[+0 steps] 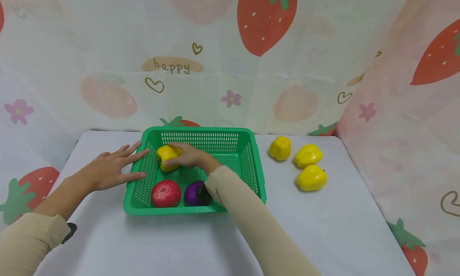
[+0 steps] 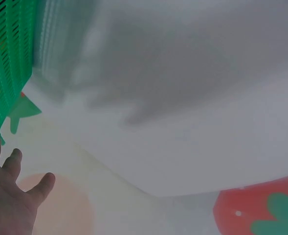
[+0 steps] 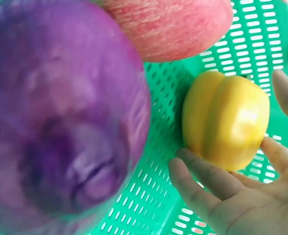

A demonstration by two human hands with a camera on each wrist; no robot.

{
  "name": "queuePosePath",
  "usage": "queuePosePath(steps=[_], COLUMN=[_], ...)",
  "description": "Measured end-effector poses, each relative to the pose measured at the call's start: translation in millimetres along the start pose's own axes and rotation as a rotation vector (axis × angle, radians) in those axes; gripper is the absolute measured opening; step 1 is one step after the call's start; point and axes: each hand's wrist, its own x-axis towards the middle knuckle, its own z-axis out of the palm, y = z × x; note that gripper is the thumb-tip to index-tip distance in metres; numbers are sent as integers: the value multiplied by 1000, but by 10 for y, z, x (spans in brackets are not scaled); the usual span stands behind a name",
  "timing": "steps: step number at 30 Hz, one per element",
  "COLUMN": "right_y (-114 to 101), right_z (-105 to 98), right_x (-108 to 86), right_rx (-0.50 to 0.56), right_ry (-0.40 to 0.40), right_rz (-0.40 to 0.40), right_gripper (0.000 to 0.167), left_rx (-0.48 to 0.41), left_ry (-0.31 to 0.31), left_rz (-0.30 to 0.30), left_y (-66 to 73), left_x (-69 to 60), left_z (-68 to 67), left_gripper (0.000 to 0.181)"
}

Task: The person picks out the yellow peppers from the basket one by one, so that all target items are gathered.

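Note:
In the head view, a yellow bell pepper (image 1: 166, 158) sits in the back left of a green plastic basket (image 1: 256, 168). My right hand (image 1: 188, 155) reaches over it from the right. In the right wrist view its fingers (image 3: 202, 181) spread loosely along the yellow pepper (image 3: 227, 120), and the thumb stands slightly apart from it. My left hand (image 1: 111, 168) lies with straight, spread fingers at the basket's left rim. At the basket's front are a red, streaked, apple-like fruit (image 1: 165, 193) and a round purple vegetable or fruit (image 1: 194, 193), partly hidden by the right sleeve.
On the white table (image 1: 345, 224), right of the basket, lie three more yellow bell peppers: one at the back (image 1: 280, 148), one in the middle (image 1: 308, 155) and one nearer (image 1: 311, 177). A strawberry-patterned cloth (image 1: 223, 68) hangs behind the table and along its sides.

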Motion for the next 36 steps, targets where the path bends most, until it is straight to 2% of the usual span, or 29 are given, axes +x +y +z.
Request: queuePosePath(steps=[10, 21, 24, 30, 36], right_y=[10, -8, -27, -14, 22], right_z=[85, 122, 131, 144, 146], right_x=[121, 152, 132, 114, 111], right_rx=[-32, -101, -68, 62, 106], right_ry=[35, 112, 131, 135, 131], right_rz=[-19, -19, 1, 35, 23], right_gripper=[71, 61, 61, 60, 59], left_rx=[-2, -2, -7, -5, -4], left_ry=[1, 1, 2, 0, -4], left_rz=[-2, -8, -8, -9, -11], left_y=[1, 14, 14, 14, 21], left_x=[-12, -8, -15, -14, -5], left_z=[10, 3, -5, -10, -10], left_gripper=[83, 83, 83, 83, 83])
